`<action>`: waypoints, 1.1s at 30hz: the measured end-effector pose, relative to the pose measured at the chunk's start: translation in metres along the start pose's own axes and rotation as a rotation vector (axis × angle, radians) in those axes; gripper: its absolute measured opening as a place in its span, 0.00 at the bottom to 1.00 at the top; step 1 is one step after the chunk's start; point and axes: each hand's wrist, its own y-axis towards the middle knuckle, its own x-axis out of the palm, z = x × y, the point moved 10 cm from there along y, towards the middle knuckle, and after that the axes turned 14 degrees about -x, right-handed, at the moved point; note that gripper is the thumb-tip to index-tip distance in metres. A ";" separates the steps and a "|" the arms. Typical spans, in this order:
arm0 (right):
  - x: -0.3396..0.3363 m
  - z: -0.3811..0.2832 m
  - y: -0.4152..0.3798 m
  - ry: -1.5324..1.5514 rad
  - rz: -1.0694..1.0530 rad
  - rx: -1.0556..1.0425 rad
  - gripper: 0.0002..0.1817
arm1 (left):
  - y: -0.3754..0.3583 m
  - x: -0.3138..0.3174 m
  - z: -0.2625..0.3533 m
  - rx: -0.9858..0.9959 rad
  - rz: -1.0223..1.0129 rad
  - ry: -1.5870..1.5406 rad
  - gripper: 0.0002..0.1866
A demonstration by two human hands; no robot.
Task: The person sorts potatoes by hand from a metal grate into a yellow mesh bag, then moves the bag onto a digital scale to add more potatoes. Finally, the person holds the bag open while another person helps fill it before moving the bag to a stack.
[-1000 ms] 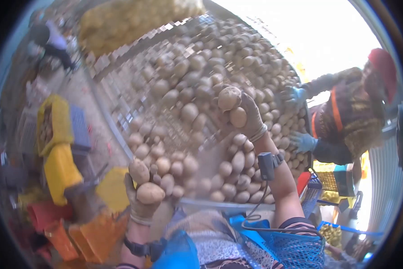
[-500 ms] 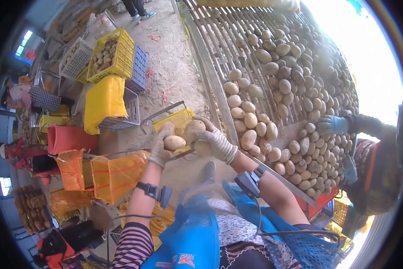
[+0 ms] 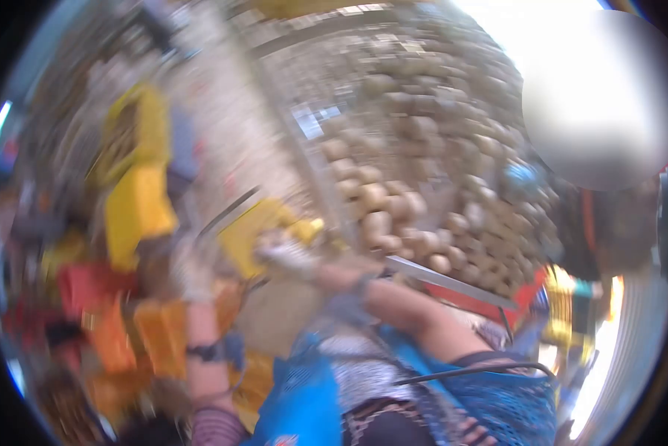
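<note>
Motion smears the whole head view. My left hand point(image 3: 191, 269), in a pale glove, is nearest the orange mesh bags point(image 3: 159, 327) and left of a yellow bag or container point(image 3: 239, 239). My right hand point(image 3: 286, 251), also gloved, is over the right part of that yellow thing. Blur hides the fingers of both hands, and I cannot make out whether either holds anything. Right of my right hand, many potatoes point(image 3: 376, 223) lie on a slatted rack with a straight metal edge point(image 3: 323, 178).
Across the rack a person's blue-gloved hand point(image 3: 523, 178) is among the potatoes. A yellow crate point(image 3: 150, 126) and a yellow cloth or bag point(image 3: 137, 212) stand at left, with a red container point(image 3: 96, 286) below them. A metal bar point(image 3: 453, 282) edges the rack's near side.
Half a second ago my hands held potatoes close together. Now they are apart, both moved left, the left one lower. The view has swung, and what they hold is blurred.
</note>
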 end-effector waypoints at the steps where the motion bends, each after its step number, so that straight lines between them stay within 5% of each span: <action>1: 0.002 0.034 0.007 -0.130 -0.035 0.001 0.10 | -0.007 0.015 0.011 -0.090 -0.564 -0.535 0.19; 2: 0.034 0.070 0.024 -0.854 -0.351 -0.147 0.15 | -0.007 -0.039 -0.013 -0.350 0.274 -0.224 0.25; 3: -0.014 -0.020 -0.005 -0.323 0.016 0.441 0.28 | -0.029 -0.017 -0.002 -0.385 0.546 -0.246 0.31; 5: -0.026 -0.109 0.001 -0.657 -0.033 0.038 0.37 | -0.051 0.016 0.020 -0.305 0.731 -0.005 0.35; 6: -0.043 -0.153 -0.006 -0.716 0.006 -0.126 0.37 | -0.042 0.025 0.013 -0.308 0.710 0.005 0.35; 8: -0.093 -0.242 -0.035 -0.907 0.129 -0.479 0.36 | -0.016 0.063 0.027 -0.032 0.517 0.542 0.38; 10: -0.158 -0.285 -0.078 -1.106 0.323 -0.586 0.35 | -0.043 0.166 0.041 0.030 0.446 0.548 0.39; 12: -0.232 -0.286 -0.127 -1.299 0.479 -0.515 0.32 | -0.033 0.247 0.023 0.387 0.125 0.910 0.41; 13: -0.255 -0.303 -0.162 -1.487 0.540 -0.519 0.29 | -0.039 0.280 0.020 0.385 0.084 0.925 0.41; 15: -0.318 -0.353 -0.223 -1.499 0.729 -0.258 0.28 | -0.083 0.393 0.020 0.901 -0.007 1.464 0.33; 17: -0.367 -0.370 -0.288 -1.676 1.048 -0.182 0.23 | -0.058 0.422 -0.011 0.737 -0.068 1.567 0.32; 19: -0.409 -0.360 -0.353 -1.588 1.159 -0.160 0.20 | -0.048 0.454 -0.027 0.701 -0.092 1.578 0.32; 21: -0.435 -0.348 -0.396 -1.559 1.164 -0.084 0.22 | -0.037 0.471 -0.034 0.390 0.002 1.382 0.32; 24: -0.458 -0.336 -0.413 -1.553 1.154 0.021 0.22 | -0.043 0.523 -0.044 0.485 0.057 1.332 0.32; 28: -0.477 -0.349 -0.364 -1.470 0.948 -0.148 0.26 | -0.060 0.581 -0.046 0.724 0.188 1.539 0.26; 32: -0.524 -0.419 -0.266 -1.036 0.931 -0.388 0.34 | -0.069 0.647 -0.007 0.509 -0.246 1.364 0.26; 33: -0.544 -0.450 -0.243 -1.038 0.988 -0.431 0.36 | -0.064 0.649 -0.004 0.819 -0.211 1.322 0.25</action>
